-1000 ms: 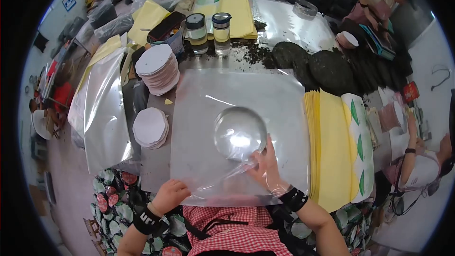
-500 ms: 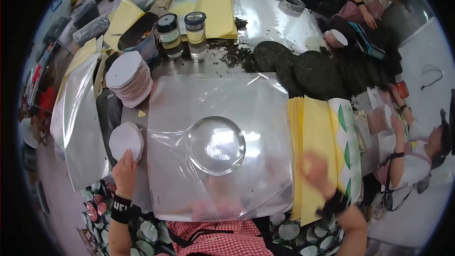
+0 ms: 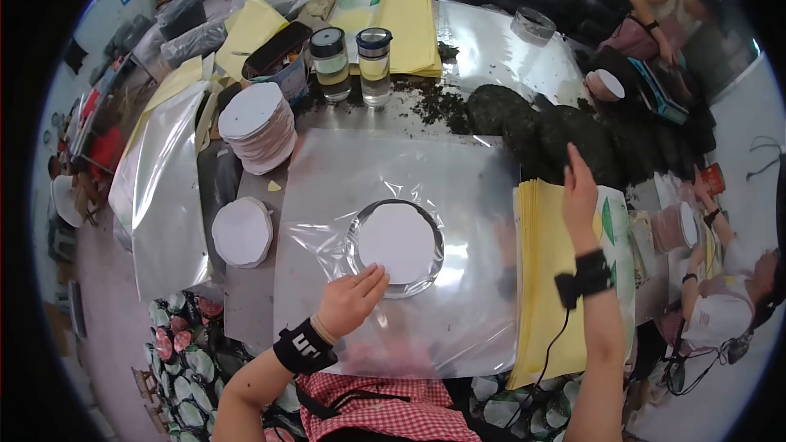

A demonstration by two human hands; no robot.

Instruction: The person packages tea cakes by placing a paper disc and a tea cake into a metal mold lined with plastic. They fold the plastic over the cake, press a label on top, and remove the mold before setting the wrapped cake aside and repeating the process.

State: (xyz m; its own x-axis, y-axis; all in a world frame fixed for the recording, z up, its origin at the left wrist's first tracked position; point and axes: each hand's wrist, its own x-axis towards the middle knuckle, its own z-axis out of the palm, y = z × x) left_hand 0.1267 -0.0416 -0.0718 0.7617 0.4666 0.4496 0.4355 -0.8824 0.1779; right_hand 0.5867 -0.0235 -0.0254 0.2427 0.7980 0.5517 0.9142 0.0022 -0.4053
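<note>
A white round paper disc (image 3: 397, 243) lies in a metal ring (image 3: 352, 254) over clear plastic film (image 3: 344, 336). My left hand (image 3: 352, 301) has its fingers together at the disc's lower left edge; its thumb is hidden. Left of the film is a short stack of similar discs (image 3: 242, 233), with a taller stack (image 3: 255, 129) behind it. Over the folded yellow sheets (image 3: 544, 319), my right hand (image 3: 580, 205) is raised with outstretched fingers and holds nothing visible. Its fingertips point at the row of dark round cakes (image 3: 565, 135).
Two lidded glass bottles (image 3: 374, 69) stand at the back beside dark crumbs (image 3: 434, 102). A roll of clear tape (image 3: 532, 26) sits on a shiny sheet. At the right, a co-worker's hands are near another disc stack (image 3: 675, 229); a second person sits farther back.
My left hand has moved right from the short stack to the ring, where a white disc now lies. My right hand has moved up and forward from the yellow sheets toward the dark cakes.
</note>
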